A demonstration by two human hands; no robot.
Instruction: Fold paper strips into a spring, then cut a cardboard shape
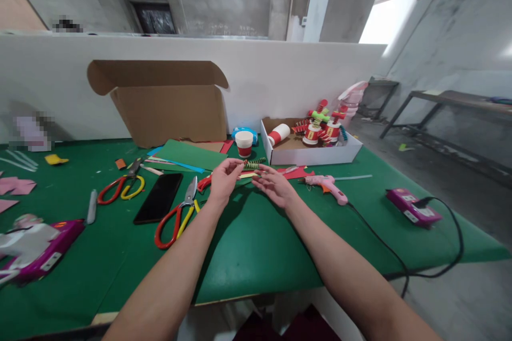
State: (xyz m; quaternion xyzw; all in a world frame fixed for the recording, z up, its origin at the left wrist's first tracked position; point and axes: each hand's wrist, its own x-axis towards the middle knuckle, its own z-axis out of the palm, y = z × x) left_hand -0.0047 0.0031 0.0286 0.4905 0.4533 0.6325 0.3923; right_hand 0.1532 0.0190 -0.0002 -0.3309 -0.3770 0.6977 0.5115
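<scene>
My left hand [224, 178] pinches the left end of a folded green and yellow paper spring [254, 163] between thumb and fingers. Just below and right of the spring is my right hand [275, 184], its fingers apart; whether a fingertip touches the spring I cannot tell. Scraps of red paper [298, 172] lie beyond the right hand. Beside my left forearm are scissors [176, 218] with red and yellow handles. A white paper cup [244, 144] with a red band stands behind the hands.
At right lie a pink glue gun [330, 187] with a trailing cord and a purple box [414, 206]. A white box [316, 156] holds cups and paper figures. Left are a phone [158, 198], more scissors [124, 185], green paper sheets [192, 155] and an open cardboard box [172, 112].
</scene>
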